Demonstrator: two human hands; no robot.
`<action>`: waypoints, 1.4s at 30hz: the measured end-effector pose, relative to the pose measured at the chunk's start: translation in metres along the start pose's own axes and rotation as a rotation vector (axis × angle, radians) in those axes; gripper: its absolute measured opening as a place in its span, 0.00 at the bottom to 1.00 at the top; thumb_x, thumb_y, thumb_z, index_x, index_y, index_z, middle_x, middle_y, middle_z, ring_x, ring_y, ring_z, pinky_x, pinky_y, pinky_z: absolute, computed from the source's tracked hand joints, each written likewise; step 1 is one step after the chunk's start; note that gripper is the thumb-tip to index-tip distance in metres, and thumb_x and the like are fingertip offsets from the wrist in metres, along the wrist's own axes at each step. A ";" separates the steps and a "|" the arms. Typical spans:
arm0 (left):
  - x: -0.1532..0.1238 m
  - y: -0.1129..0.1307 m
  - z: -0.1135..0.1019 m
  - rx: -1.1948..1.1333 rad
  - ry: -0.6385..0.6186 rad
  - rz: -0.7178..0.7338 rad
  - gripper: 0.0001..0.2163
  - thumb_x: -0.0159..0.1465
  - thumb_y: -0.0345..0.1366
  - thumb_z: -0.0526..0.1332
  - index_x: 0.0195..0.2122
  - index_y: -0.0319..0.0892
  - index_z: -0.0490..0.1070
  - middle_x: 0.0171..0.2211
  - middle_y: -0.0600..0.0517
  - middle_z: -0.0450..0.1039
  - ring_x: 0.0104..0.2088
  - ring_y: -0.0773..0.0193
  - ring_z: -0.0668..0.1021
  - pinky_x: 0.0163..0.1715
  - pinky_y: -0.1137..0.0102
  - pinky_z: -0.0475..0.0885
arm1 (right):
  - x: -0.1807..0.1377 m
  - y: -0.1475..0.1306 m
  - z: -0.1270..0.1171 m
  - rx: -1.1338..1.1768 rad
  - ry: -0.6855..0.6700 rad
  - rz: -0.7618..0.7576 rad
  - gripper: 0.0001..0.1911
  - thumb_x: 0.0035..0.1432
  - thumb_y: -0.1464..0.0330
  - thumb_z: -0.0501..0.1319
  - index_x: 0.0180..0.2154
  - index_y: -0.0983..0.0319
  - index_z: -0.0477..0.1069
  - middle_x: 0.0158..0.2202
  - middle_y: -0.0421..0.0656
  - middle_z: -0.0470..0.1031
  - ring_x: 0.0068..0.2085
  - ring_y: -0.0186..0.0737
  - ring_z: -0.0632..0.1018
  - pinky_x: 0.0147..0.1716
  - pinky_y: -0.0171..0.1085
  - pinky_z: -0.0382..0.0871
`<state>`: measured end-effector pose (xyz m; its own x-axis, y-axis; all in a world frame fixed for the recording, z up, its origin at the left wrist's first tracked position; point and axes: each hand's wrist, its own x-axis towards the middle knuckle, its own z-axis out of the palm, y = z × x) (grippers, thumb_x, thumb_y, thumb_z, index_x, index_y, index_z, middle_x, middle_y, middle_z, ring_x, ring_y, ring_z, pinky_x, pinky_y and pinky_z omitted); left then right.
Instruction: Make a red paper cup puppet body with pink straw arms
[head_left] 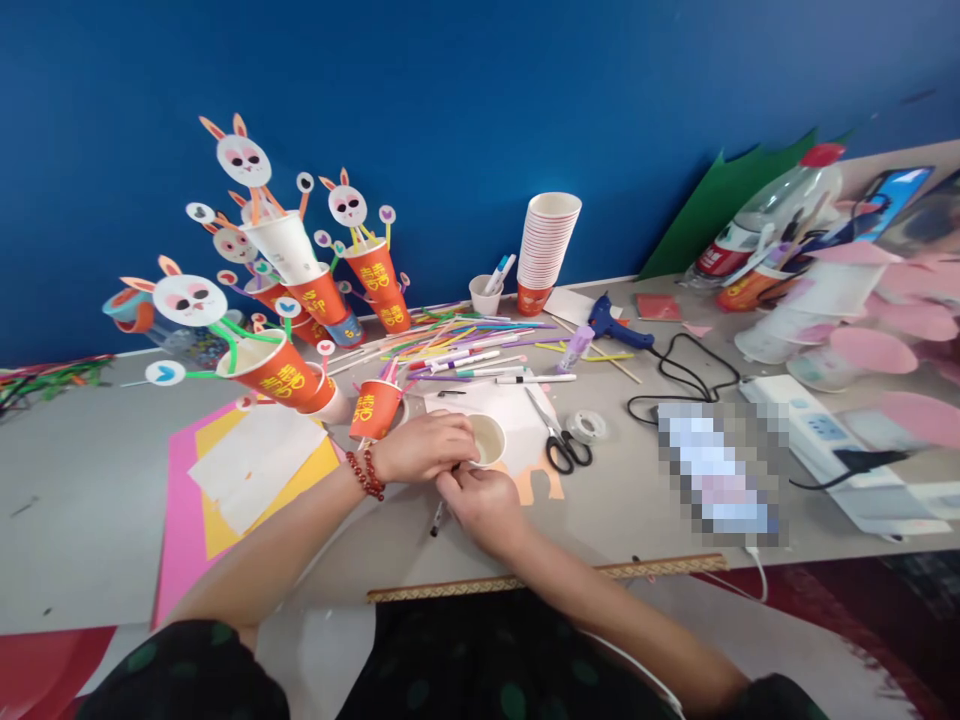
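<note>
A white paper cup [490, 440] is in front of me on its side of the table, its round mouth facing up. My left hand [426, 446], with a red bead bracelet at the wrist, is closed around the cup's left side. My right hand [486, 506] is closed at the cup's near side, and its fingertips meet the left ones there. Whether the fingers pinch something small is hidden. Under the hands a dark pen [437, 519] lies on the table. Right of the cup are black-handled scissors [561, 440], a clear tape roll [587, 427] and an orange paper scrap [541, 483].
Rabbit-faced paper cup figures [277, 375] stand at the left. Behind the hands lie colourful pipe cleaners [450, 340]; farther back are a cup stack [547, 245] and a blue glue gun [616, 325]. A power strip [817, 440] with cables sits at the right.
</note>
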<state>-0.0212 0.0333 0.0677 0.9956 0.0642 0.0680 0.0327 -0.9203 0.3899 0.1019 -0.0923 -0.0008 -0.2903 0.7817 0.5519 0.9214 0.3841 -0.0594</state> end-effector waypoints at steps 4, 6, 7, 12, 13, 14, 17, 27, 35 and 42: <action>0.000 0.000 0.000 0.021 0.008 0.014 0.09 0.67 0.29 0.53 0.40 0.43 0.72 0.38 0.47 0.77 0.48 0.56 0.74 0.49 0.62 0.67 | 0.000 0.000 -0.005 -0.014 -0.025 0.016 0.07 0.58 0.77 0.58 0.33 0.62 0.72 0.21 0.41 0.74 0.20 0.35 0.70 0.21 0.37 0.49; 0.000 0.000 0.000 0.027 0.017 0.023 0.09 0.67 0.29 0.53 0.40 0.43 0.72 0.38 0.47 0.77 0.47 0.56 0.74 0.49 0.62 0.67 | -0.002 0.000 -0.008 -0.016 -0.036 0.015 0.06 0.57 0.77 0.59 0.32 0.62 0.72 0.20 0.41 0.74 0.20 0.35 0.71 0.21 0.37 0.48; 0.000 0.000 0.001 0.030 0.024 0.029 0.09 0.67 0.28 0.53 0.40 0.43 0.72 0.38 0.47 0.78 0.47 0.56 0.74 0.48 0.62 0.67 | -0.002 -0.001 -0.009 -0.014 -0.042 0.012 0.06 0.57 0.76 0.59 0.32 0.62 0.72 0.20 0.41 0.74 0.20 0.35 0.71 0.21 0.36 0.48; 0.000 -0.001 0.001 0.043 0.046 0.044 0.08 0.68 0.30 0.54 0.40 0.42 0.72 0.38 0.46 0.78 0.46 0.56 0.74 0.46 0.63 0.68 | -0.006 -0.002 -0.017 0.019 -0.060 0.019 0.11 0.57 0.76 0.58 0.42 0.66 0.74 0.19 0.41 0.74 0.18 0.35 0.70 0.20 0.37 0.49; 0.000 0.000 0.001 0.046 0.045 0.041 0.07 0.68 0.30 0.54 0.40 0.42 0.72 0.38 0.46 0.78 0.46 0.56 0.74 0.46 0.63 0.68 | -0.006 -0.002 -0.019 0.050 -0.062 0.032 0.12 0.57 0.77 0.57 0.43 0.67 0.74 0.19 0.41 0.74 0.18 0.36 0.70 0.19 0.36 0.49; 0.000 0.000 0.001 0.048 0.044 0.039 0.07 0.68 0.30 0.54 0.40 0.42 0.72 0.39 0.46 0.78 0.46 0.55 0.74 0.45 0.63 0.68 | -0.006 -0.001 -0.021 0.093 -0.063 0.046 0.12 0.57 0.77 0.57 0.43 0.67 0.74 0.19 0.41 0.73 0.18 0.36 0.70 0.19 0.36 0.50; 0.000 0.000 0.002 0.045 0.044 0.042 0.08 0.68 0.30 0.53 0.40 0.42 0.72 0.39 0.46 0.78 0.47 0.55 0.74 0.47 0.62 0.68 | -0.008 0.005 -0.033 0.236 -0.065 0.064 0.09 0.57 0.77 0.56 0.36 0.63 0.73 0.19 0.39 0.73 0.19 0.34 0.71 0.21 0.33 0.55; 0.000 0.000 0.001 0.052 0.042 0.045 0.10 0.68 0.29 0.52 0.41 0.42 0.72 0.39 0.45 0.77 0.46 0.56 0.75 0.47 0.63 0.69 | 0.004 0.105 -0.089 1.013 0.052 0.748 0.04 0.61 0.67 0.59 0.33 0.60 0.68 0.18 0.35 0.68 0.18 0.31 0.67 0.18 0.30 0.59; 0.000 0.001 0.001 0.054 0.060 0.042 0.11 0.67 0.26 0.52 0.42 0.43 0.72 0.39 0.46 0.78 0.46 0.55 0.75 0.45 0.64 0.70 | 0.067 0.152 -0.025 1.245 -0.294 0.787 0.17 0.49 0.56 0.68 0.30 0.64 0.73 0.20 0.38 0.73 0.18 0.30 0.68 0.17 0.30 0.60; 0.002 0.000 0.001 0.062 0.023 0.011 0.10 0.65 0.27 0.55 0.42 0.44 0.73 0.39 0.46 0.79 0.48 0.55 0.75 0.46 0.63 0.68 | 0.102 0.133 0.025 1.307 -0.533 0.637 0.12 0.56 0.61 0.60 0.29 0.63 0.72 0.14 0.33 0.64 0.15 0.28 0.61 0.15 0.30 0.52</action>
<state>-0.0196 0.0332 0.0666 0.9936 0.0627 0.0935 0.0284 -0.9432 0.3311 0.1886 0.0503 0.0270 -0.2683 0.9465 -0.1796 0.1467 -0.1441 -0.9786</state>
